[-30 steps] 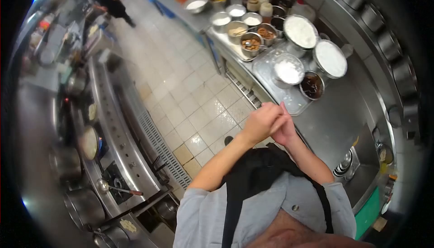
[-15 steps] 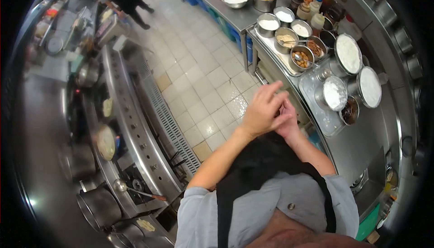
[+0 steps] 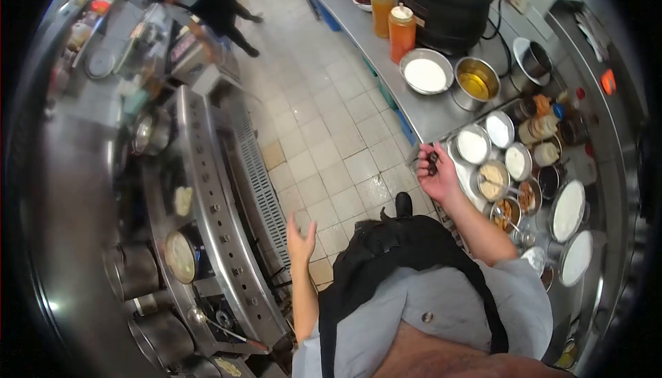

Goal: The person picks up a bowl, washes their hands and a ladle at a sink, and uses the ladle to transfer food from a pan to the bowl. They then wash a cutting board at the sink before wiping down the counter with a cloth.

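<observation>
My right hand [image 3: 437, 171] is raised palm up beside the counter corner, its fingers curled round small dark pieces [image 3: 432, 162]. It is near the tray of metal bowls, closest to a bowl of white powder [image 3: 473, 144] and a bowl of pale yellow food [image 3: 492, 179]. Over the tiled floor, near the stove's front, my left hand [image 3: 301, 239] has its fingers apart and holds nothing. A bowl of brown pieces [image 3: 505, 214] with a spoon lies below my right hand, by the forearm.
A stove [image 3: 234, 240] runs along the left, bearing a pan [image 3: 181, 257] and a ladle [image 3: 198, 314]. Large pots [image 3: 162, 340] are at the lower left. A co-worker [image 3: 214, 6] stands at the upper left. A black soup kettle [image 3: 441, 7] and sauce bottles [image 3: 402, 32] occupy the back counter.
My hands have come apart, the left one moving left and down. The view has shifted, showing more of the back counter. Dark pieces now show in my right hand.
</observation>
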`<control>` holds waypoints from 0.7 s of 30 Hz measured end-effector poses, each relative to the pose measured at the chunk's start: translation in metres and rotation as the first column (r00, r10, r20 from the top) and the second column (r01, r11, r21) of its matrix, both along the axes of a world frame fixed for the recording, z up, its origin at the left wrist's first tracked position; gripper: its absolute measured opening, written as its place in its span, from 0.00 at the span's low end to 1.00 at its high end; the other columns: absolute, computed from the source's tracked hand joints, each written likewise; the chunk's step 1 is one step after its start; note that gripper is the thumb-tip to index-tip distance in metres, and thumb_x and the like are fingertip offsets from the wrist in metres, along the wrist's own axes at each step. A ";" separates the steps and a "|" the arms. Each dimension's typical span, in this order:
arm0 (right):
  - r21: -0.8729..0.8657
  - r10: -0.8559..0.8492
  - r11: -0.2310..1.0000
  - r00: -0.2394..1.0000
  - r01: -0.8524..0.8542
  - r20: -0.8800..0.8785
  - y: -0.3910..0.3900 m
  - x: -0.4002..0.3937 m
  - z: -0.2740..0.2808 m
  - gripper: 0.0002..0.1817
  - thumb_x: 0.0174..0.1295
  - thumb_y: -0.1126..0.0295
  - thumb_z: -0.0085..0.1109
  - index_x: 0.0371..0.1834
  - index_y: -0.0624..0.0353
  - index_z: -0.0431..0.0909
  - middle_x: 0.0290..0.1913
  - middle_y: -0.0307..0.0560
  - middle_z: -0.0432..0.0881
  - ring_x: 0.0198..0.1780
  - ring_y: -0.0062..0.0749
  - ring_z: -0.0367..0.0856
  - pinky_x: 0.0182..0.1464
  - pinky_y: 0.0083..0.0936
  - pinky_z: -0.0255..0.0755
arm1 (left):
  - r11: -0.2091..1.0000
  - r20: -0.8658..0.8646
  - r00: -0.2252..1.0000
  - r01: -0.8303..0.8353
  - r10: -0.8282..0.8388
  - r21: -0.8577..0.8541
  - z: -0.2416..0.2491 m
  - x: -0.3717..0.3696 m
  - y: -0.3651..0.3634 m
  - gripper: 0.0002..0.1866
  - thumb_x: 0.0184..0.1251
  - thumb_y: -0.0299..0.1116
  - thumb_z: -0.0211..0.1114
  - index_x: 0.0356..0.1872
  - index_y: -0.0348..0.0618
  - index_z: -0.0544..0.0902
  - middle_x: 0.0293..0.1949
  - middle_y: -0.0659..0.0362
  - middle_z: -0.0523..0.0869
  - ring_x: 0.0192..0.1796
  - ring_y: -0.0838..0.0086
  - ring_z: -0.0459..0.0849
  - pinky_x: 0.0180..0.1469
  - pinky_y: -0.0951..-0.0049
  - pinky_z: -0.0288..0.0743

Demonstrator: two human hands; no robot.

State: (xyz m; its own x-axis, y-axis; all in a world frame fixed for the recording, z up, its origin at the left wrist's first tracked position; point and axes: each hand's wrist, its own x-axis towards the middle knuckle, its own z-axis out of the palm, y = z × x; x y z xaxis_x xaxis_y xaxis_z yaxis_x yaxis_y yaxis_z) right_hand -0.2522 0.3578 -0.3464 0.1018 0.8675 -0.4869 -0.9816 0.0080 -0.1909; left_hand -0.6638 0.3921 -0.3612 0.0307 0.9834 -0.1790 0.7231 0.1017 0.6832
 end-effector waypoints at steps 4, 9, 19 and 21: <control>-0.028 0.178 0.984 0.973 -0.176 0.146 0.111 -0.008 0.026 0.18 0.74 0.51 0.53 0.45 0.54 0.81 0.33 0.33 0.79 0.30 0.21 0.75 0.31 0.21 0.69 | 0.826 0.085 0.844 -0.490 0.529 -0.277 -0.130 -0.084 -0.057 0.44 0.67 0.51 0.68 0.71 0.24 0.63 0.72 0.35 0.66 0.71 0.48 0.70 0.71 0.59 0.64; -0.039 0.232 0.973 0.944 -0.229 0.236 0.225 -0.040 0.029 0.16 0.74 0.53 0.54 0.45 0.54 0.81 0.32 0.32 0.80 0.30 0.20 0.77 0.31 0.21 0.71 | 0.633 -0.218 0.884 -0.451 0.413 -0.629 -0.174 -0.136 -0.068 0.42 0.68 0.56 0.65 0.67 0.24 0.69 0.67 0.38 0.74 0.72 0.53 0.70 0.70 0.60 0.65; -0.091 -0.165 0.974 0.925 0.207 0.342 0.379 -0.079 0.055 0.15 0.74 0.54 0.54 0.45 0.55 0.79 0.34 0.33 0.78 0.29 0.20 0.73 0.29 0.21 0.66 | 0.844 0.224 0.908 -0.207 0.354 -0.494 -0.155 -0.216 0.376 0.35 0.73 0.55 0.61 0.58 0.25 0.79 0.55 0.47 0.85 0.56 0.64 0.83 0.61 0.67 0.74; -0.037 -0.267 0.951 0.874 0.308 0.406 0.400 -0.082 0.067 0.15 0.74 0.55 0.54 0.45 0.55 0.79 0.34 0.34 0.77 0.29 0.20 0.72 0.28 0.21 0.65 | 0.903 0.196 0.949 -0.153 0.248 -0.402 -0.115 -0.196 0.491 0.34 0.74 0.53 0.61 0.61 0.24 0.77 0.58 0.45 0.84 0.60 0.63 0.81 0.65 0.67 0.70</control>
State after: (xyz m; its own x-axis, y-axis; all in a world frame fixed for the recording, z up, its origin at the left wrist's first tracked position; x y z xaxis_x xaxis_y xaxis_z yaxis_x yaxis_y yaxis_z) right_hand -0.3337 0.7578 -0.2793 0.5389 0.7213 -0.4351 -0.7838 0.2402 -0.5727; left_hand -0.8600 0.8827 -0.4762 -0.0717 0.8327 -0.5490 0.4816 0.5110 0.7120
